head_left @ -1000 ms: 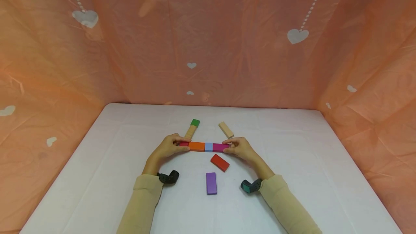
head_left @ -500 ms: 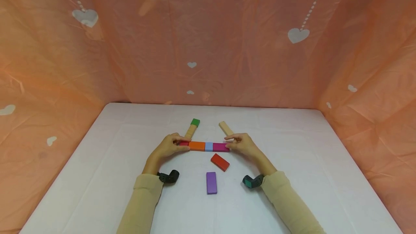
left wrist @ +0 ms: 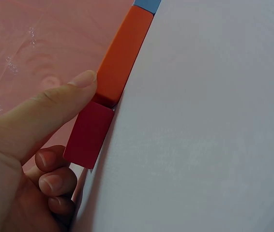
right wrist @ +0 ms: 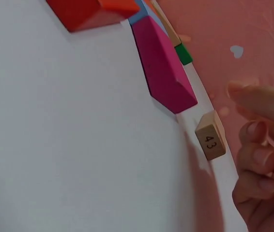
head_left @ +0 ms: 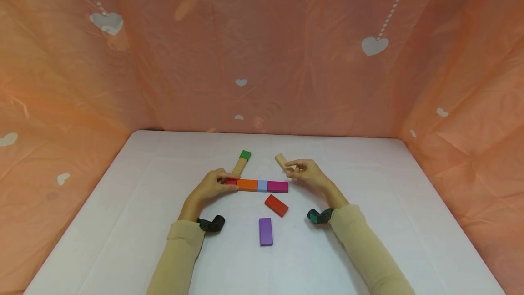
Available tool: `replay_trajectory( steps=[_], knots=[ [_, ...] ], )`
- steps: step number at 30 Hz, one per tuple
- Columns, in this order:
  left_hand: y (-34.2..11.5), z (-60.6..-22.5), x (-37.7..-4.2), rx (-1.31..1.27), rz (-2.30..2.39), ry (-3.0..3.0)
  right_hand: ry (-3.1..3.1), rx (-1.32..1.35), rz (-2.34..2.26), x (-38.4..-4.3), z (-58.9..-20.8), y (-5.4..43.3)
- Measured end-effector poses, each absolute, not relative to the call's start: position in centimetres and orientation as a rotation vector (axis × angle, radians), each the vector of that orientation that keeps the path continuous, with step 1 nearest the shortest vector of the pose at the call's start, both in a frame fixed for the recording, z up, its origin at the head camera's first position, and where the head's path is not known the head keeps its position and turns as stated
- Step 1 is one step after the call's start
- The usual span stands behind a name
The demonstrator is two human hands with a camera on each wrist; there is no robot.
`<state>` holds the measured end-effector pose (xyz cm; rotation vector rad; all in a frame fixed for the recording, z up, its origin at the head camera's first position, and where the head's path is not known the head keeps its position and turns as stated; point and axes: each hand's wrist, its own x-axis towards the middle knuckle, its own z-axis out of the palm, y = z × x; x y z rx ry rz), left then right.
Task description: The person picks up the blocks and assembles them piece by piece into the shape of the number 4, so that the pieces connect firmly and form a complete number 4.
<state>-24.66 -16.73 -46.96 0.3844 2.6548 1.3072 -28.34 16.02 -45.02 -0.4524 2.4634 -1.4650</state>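
While the left hand (head_left: 213, 183) still pinches the crimson wooden block (head_left: 231, 182) at the row's left end, the right hand (head_left: 306, 173) has let go of the glossy magenta wooden block (head_left: 277, 187) at the other end and moved away from the person. Its index finger now reaches out beside an unpainted pale wooden block (head_left: 280, 160), the other fingers curling loosely around nothing; whether a fingertip touches the wood cannot be told. Only the left hand now steadies the row, which has kept its line, so the work seems to have turned to the pale piece.

That piece lies flat beyond the row's right end, its long axis slanting from far left to near right, and a printed end (right wrist: 210, 142) faces the right wrist camera. The row itself runs left to right, with an orange rectangular block (head_left: 247, 185) and a small light-blue block (head_left: 262, 186) in the middle. Farther left, a green block (head_left: 245, 155) caps another pale strip (head_left: 239, 166), slanting the opposite way. Nearer the person lie a tilted red block (head_left: 276, 205) and a purple one (head_left: 265, 231), pointing roughly toward the person.
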Motion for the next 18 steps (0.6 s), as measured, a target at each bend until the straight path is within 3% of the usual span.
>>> replay_trajectory(
  steps=[18],
  knots=[
    [-16.7,-47.0,-24.7,0.387,1.295,2.652,2.417,-0.473,-1.453,-31.4,-44.9,16.5]
  ],
)
